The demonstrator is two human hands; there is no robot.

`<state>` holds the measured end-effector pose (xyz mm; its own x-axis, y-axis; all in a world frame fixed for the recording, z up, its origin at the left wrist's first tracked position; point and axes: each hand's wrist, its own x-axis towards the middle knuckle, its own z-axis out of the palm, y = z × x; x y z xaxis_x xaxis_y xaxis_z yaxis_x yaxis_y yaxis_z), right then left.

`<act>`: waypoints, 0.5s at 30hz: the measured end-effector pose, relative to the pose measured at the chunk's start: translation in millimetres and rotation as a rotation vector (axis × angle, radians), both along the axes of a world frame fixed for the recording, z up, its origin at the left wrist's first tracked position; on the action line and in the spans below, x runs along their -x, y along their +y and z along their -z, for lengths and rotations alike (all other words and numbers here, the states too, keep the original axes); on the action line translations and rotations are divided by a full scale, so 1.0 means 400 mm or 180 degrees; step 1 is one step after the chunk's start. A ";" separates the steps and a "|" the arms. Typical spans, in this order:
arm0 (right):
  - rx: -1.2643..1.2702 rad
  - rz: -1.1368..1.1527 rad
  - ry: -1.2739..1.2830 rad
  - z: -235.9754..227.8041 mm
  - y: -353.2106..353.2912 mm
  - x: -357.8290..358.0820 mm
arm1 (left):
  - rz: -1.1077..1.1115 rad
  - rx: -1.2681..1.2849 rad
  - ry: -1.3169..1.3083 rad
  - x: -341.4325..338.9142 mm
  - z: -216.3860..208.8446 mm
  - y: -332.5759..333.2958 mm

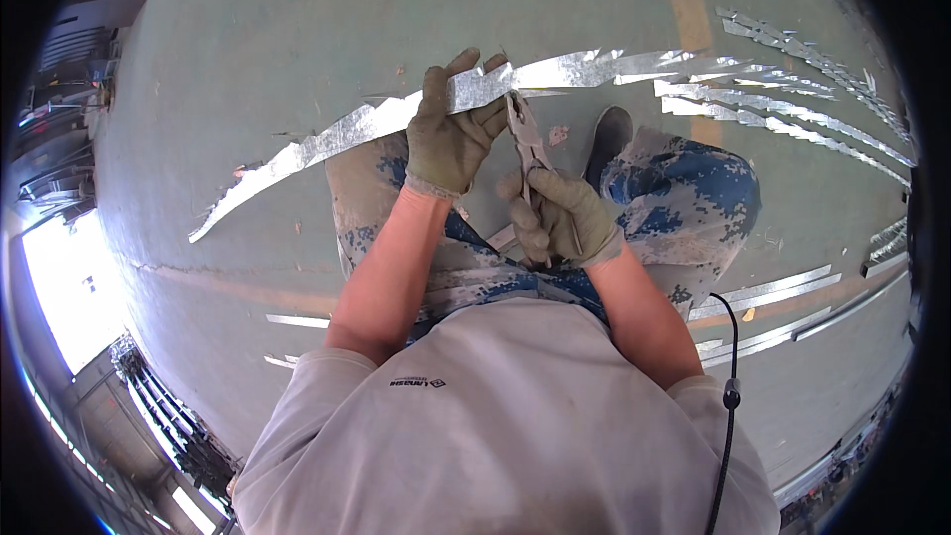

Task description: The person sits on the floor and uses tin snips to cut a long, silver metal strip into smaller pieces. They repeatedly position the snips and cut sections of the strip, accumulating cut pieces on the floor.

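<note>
A long, shiny sheet-metal strip (352,131) with a jagged, notched edge stretches across in front of my knees. My left hand (443,147), in a worn olive work glove, is closed around the middle of this strip, fingers over its far edge. In my gloved right hand (577,218) is a pair of metal pliers (525,132), gripped by the handles. Its jaws point away from me and meet the strip's near edge just right of my left hand. Whether the jaws are clamped on the metal is too small to tell.
More notched metal strips (783,97) lie on the green floor (287,30) at the right. Flat strips (763,294) rest near my right side, and others (297,321) at my left. A black cord (734,347) hangs beside my right arm. My dark shoe (608,139) is beyond the pliers.
</note>
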<state>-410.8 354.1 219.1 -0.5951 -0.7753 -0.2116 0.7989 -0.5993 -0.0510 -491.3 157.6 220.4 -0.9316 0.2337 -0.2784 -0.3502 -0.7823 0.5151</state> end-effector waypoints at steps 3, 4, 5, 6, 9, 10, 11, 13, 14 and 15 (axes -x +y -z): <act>-0.0791 -0.0138 0.0110 -0.040 0.005 0.012 | 0.0001 0.0016 0.0060 0.008 -0.001 0.002; -0.1023 -0.0175 0.0162 -0.051 0.011 0.015 | -0.0021 0.0051 0.0047 0.006 -0.008 0.004; -0.1265 -0.0211 0.0200 -0.062 0.018 0.012 | -0.0042 0.0075 0.0020 0.001 -0.012 0.008; -0.1507 -0.0246 0.0235 -0.070 0.024 0.009 | -0.0050 0.0063 0.0005 0.002 -0.013 0.010; -0.2382 -0.0350 0.0461 -0.093 0.027 0.003 | -0.0076 0.0051 -0.0026 0.010 -0.009 0.009; -0.2535 -0.0368 0.0560 -0.091 0.031 0.003 | -0.0077 0.0064 -0.0035 0.011 -0.007 0.008; -0.2680 -0.0376 0.0659 -0.081 0.033 0.004 | -0.0069 0.0086 -0.0039 0.013 -0.006 0.007; -0.2934 -0.0350 0.0803 -0.076 0.033 0.008 | -0.0043 0.0011 0.0066 0.012 -0.003 0.009; -0.3034 -0.0321 0.0836 -0.078 0.028 0.007 | -0.0034 -0.0017 0.0106 0.009 -0.005 0.008; -0.3133 -0.0292 0.0870 -0.079 0.023 0.007 | -0.0037 -0.0004 0.0071 0.008 -0.007 0.008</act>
<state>-413.5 363.4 250.6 -0.6655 -0.3763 -0.6446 0.7268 -0.1304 -0.6743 -494.6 160.9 223.1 -0.9403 0.2232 -0.2571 -0.3295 -0.7868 0.5218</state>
